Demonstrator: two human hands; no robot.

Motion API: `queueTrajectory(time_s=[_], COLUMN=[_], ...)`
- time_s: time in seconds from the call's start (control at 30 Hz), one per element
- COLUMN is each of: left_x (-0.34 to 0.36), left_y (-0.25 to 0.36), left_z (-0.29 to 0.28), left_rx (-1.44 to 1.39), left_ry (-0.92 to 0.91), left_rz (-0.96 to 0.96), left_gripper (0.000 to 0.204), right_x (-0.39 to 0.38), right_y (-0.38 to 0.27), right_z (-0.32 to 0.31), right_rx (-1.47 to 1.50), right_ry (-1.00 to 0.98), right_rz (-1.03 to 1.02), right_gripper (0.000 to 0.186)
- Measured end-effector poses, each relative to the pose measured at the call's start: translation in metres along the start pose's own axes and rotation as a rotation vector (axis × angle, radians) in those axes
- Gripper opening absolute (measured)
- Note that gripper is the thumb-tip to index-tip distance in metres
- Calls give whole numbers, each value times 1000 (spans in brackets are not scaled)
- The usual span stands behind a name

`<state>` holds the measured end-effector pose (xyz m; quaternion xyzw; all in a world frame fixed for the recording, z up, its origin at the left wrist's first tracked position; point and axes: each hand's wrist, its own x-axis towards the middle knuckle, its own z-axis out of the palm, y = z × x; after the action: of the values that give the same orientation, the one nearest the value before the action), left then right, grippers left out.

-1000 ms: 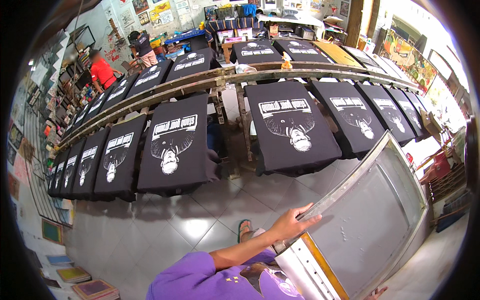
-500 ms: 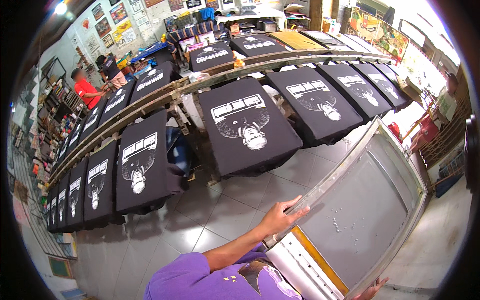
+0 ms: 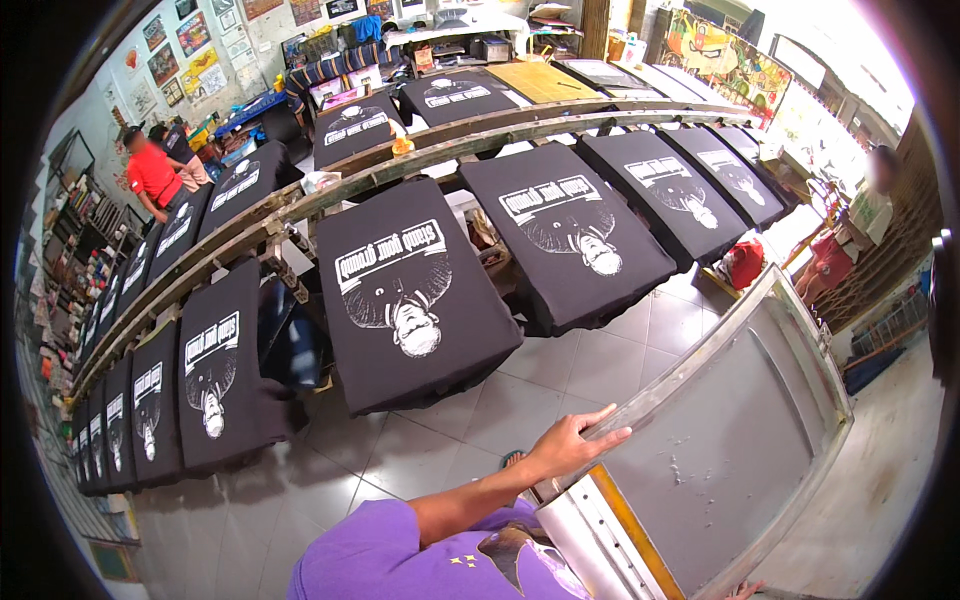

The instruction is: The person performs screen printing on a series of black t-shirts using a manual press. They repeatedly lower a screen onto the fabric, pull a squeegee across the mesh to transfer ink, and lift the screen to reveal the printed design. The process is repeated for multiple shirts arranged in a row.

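Observation:
My left hand [image 3: 570,446] grips the upper left rim of a large screen printing frame [image 3: 685,362], thumb and fingers wrapped over its edge. The frame tilts in front of my purple shirt, its grey mesh [image 3: 715,440] dotted with pale spots. Across its near end rests a squeegee [image 3: 600,545] with a silver-white handle and an amber blade [image 3: 638,530]. My right hand [image 3: 744,591] holds the frame's lower rim at the bottom of the picture; only some fingers show. Nearest to the frame lie black T-shirts [image 3: 400,240] on boards, each bearing a white upside-down portrait and lettering.
Long rails [image 3: 440,150] run between two rows of shirt-covered boards. A person in red [image 3: 152,172] and another stand at the far left. Another person [image 3: 865,215] is at the right, near a red bag [image 3: 742,262]. Grey floor tiles [image 3: 520,405] lie before the boards.
My view has shifted rightward along the row, so the shirts appear farther left. The frame stays in my hands. The person in red has bent toward the boards, and a sandalled foot now shows.

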<state>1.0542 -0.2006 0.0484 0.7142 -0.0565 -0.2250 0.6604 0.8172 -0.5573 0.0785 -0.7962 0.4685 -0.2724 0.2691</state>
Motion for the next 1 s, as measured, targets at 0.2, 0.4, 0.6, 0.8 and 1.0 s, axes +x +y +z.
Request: queueTrajectory(time_s=[0.2,0.4,0.6,0.8,1.0], left_x=[61,98,148,202,246], left_y=[11,36,34,53,78], left_z=[6,25,70,126,190], left_rx=[33,-2,21,10,-44], left_ry=[5,15,135,233,289], left_rz=[-23,-26,-7,-30,31], left_gripper=[86,88,84,81,78], right_x=[43,86,145,252,382], right_y=[-24,-41,-30,-15,-11], right_z=[35,57,62,83,117], right_rx=[-94,-186,-274,-177,114], right_ry=[-12,-48,-70,-108,-226], right_rz=[-96,-238,-470,-481,-243], right_gripper=[63,63,64,65,67])
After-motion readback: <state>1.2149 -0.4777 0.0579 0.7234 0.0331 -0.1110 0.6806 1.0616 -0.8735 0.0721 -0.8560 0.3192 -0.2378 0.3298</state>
